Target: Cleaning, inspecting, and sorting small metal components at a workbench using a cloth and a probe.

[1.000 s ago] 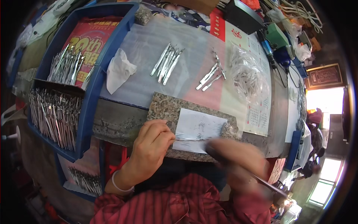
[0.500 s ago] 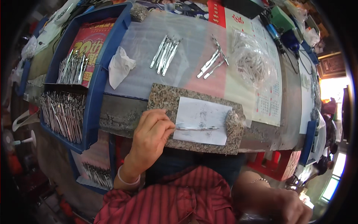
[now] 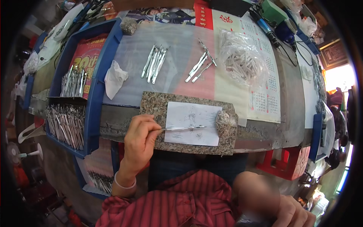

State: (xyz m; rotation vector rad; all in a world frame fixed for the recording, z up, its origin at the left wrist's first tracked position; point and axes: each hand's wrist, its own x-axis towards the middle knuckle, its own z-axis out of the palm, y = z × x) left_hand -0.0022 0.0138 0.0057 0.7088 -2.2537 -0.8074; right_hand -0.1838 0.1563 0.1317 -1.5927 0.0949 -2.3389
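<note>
My left hand (image 3: pixel 140 137) is closed, pinching one end of a slim metal tool (image 3: pixel 185 128) between thumb and fingertips. The tool lies nearly level across a white sheet of paper (image 3: pixel 177 138) marked with dark specks and streaks. Under the sheet is a speckled granite slab (image 3: pixel 154 101). A lumpy clear-wrapped bundle (image 3: pixel 226 123) sits on the paper's right edge. My right hand (image 3: pixel 295 212) is low at the lower right, partly blurred, with its fingers curled; whatever it may hold is hidden.
Several similar tools (image 3: pixel 155 64) lie beyond the slab, beside a smaller group (image 3: pixel 198 66). A clear bag of white sticks (image 3: pixel 245 64) is at the right. On the left, a blue tray (image 3: pixel 99 81) holds many metal tools, near a crumpled tissue (image 3: pixel 115 78). A red stool (image 3: pixel 278 164) stands below.
The whole scene has shifted slightly left in view. My left hand still pinches the tool over the paper. My right hand's curled fingers have changed position at the lower right.
</note>
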